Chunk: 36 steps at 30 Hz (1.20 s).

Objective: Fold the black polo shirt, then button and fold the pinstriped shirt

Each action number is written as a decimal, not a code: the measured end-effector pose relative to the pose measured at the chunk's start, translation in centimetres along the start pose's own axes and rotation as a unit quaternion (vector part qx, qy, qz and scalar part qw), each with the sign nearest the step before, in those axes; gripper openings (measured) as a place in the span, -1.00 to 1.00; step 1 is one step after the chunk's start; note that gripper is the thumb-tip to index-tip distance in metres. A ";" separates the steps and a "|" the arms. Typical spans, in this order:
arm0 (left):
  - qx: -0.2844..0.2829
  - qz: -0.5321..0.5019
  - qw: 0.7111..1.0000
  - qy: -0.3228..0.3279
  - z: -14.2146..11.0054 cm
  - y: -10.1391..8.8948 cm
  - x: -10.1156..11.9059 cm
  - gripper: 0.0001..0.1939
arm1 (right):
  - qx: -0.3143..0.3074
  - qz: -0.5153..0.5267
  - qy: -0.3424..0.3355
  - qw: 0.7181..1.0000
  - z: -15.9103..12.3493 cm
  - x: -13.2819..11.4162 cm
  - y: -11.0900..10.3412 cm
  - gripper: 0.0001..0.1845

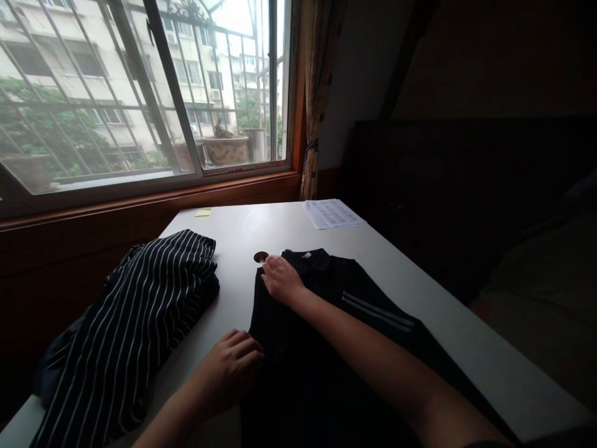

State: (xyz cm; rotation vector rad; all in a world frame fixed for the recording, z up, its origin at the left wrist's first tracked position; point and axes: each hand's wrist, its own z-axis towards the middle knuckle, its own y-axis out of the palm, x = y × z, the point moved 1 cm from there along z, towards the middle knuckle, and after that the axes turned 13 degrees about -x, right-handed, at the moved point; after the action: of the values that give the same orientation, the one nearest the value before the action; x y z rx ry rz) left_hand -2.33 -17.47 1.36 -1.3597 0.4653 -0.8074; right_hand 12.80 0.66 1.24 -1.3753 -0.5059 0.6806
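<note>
A black shirt (321, 367) with pale stripes along one sleeve lies spread on the white table (233, 233), its collar toward the far side. My right hand (281, 280) reaches across it and grips the cloth at the upper left shoulder, left of the collar. Lower down, my left hand (233, 364) has its fingers curled on the shirt's left edge; the fingertips are partly hidden. To the left, a black garment with white stripes (140, 311) lies in a loose heap, apart from both hands.
A round hole (260, 256) in the tabletop is just beyond my right hand. Printed sheets (333, 213) lie at the far right corner, a yellow note (203, 212) at the far left. Behind stand a barred window (224, 93) and a curtain (314, 106).
</note>
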 end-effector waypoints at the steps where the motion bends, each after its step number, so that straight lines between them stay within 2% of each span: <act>1: -0.012 -0.008 1.000 -0.002 0.0 0.0 0.0 -0.84 | 0.003 -0.001 0.004 1.000 -1.4 0.1 -0.6 -0.62; 4: -0.046 -0.030 0.998 -0.012 0.0 0.2 -0.3 -0.83 | 0.004 -0.012 0.035 0.999 -6.5 1.3 -2.4 -0.71; 8: -0.039 -0.017 0.999 -0.016 0.0 0.6 -0.6 -0.80 | -0.017 -0.056 0.123 0.991 -13.7 5.8 -3.5 -0.78; 12: -0.029 -0.001 1.000 -0.011 0.2 0.9 -0.7 -0.81 | -0.018 -0.080 0.221 0.972 -19.5 11.5 -2.8 -0.78; 14: -0.029 0.004 1.000 -0.009 0.2 0.9 -0.6 -0.81 | -0.013 -0.070 0.235 0.969 -21.3 13.6 -1.9 -0.76; 16: -0.033 0.009 0.999 -0.013 0.3 1.0 -0.5 -0.82 | -0.001 -0.055 0.224 0.973 -22.4 14.8 -1.0 -0.72; 19: -0.040 0.014 0.999 -0.023 0.3 1.0 -0.5 -0.83 | 0.018 -0.036 0.204 0.978 -22.8 15.4 -0.2 -0.66; 28: -0.035 -0.001 0.999 -0.026 0.5 1.0 -0.6 -0.83 | 0.030 -0.034 0.192 0.980 -22.6 15.4 -0.2 -0.61; 36: -0.056 -0.019 0.997 -0.046 0.5 1.7 -1.1 -0.83 | 0.023 -0.026 0.195 0.980 -24.4 14.8 1.0 -0.55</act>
State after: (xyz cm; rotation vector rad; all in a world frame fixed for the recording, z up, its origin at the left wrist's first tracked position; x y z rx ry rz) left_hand -2.28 -16.25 -0.35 -1.5073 0.4179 -0.7553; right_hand 39.97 -6.34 -4.07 -1.4034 -0.2094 0.3636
